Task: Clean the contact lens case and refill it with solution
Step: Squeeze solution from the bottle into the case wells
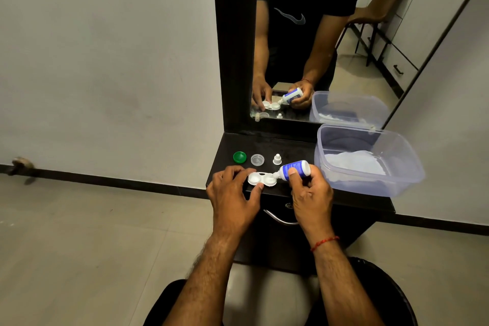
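A white two-well contact lens case point(262, 179) lies uncapped near the front edge of a dark dresser top point(291, 147). My left hand point(234, 193) pinches its left well between thumb and fingers. My right hand point(309, 193) holds a small white solution bottle point(295, 169) with a blue label, tipped sideways so its nozzle points into the case's right well. Behind the case sit a green cap point(239, 157), a clear cap point(257, 159) and the bottle's small white cap point(277, 159).
A clear plastic tub point(404, 167) with white tissue inside stands on the right of the dresser top. A mirror point(317, 47) rises behind and reflects the hands. A drawer handle point(280, 218) curves below the top's front edge.
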